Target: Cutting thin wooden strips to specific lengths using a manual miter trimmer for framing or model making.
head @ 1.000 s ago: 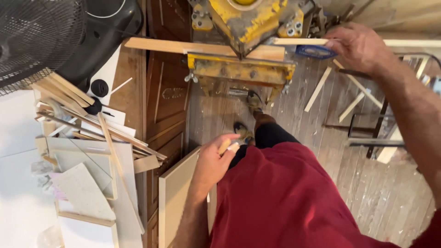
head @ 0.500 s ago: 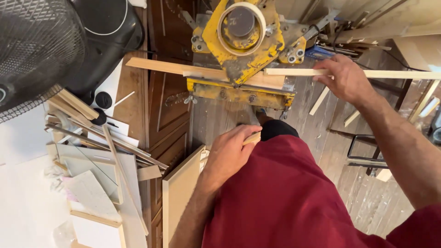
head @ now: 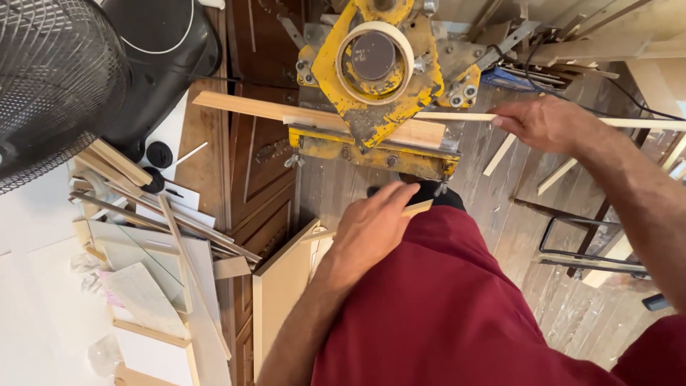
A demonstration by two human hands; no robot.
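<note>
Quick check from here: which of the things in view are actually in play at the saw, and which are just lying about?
In play:
- yellow saw
- long wood strip lying across it, held by the right hand
- thin stick in the left hand

Lying about:
- fan
- pile of offcuts
- pale panel leaning by the leg
- loose sticks on the floor

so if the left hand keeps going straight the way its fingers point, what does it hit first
Most likely the yellow saw base. The left hand, holding a thin wood strip, points up-right toward the machine's front edge, with only floorboards showing between. Depth is unclear from above, so it might pass below.
</note>
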